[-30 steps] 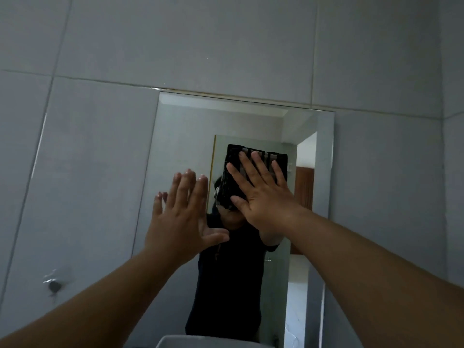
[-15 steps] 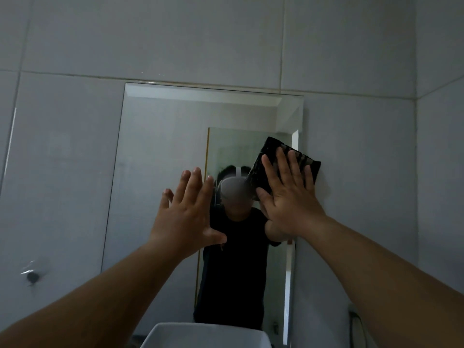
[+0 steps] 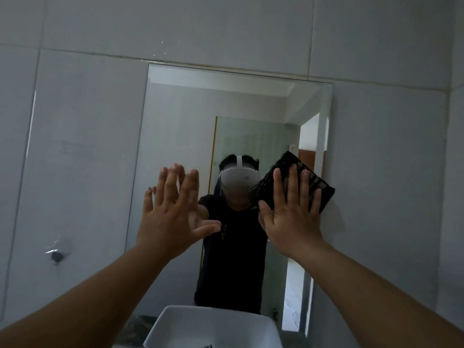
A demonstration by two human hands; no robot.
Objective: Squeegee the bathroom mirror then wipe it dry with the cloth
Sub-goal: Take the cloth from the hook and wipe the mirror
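Cloth (image 3: 293, 183) under flat right hand (image 3: 292, 217) (fingers spread)

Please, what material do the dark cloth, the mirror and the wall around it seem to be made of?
Cloth: probably soft woven fabric, dark with a faint pattern; it lies folded flat under the right hand.
Mirror: glass, glossy, bevelled edge; it reflects the room.
Wall: likely glazed ceramic tile, pale grey, with grout lines and a light sheen.

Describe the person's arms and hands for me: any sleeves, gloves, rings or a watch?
Both forearms are bare to the frame edge, with no sleeves in view. The left hand and right hand wear no gloves, and no rings, watch or wristband show on the backs facing the camera.
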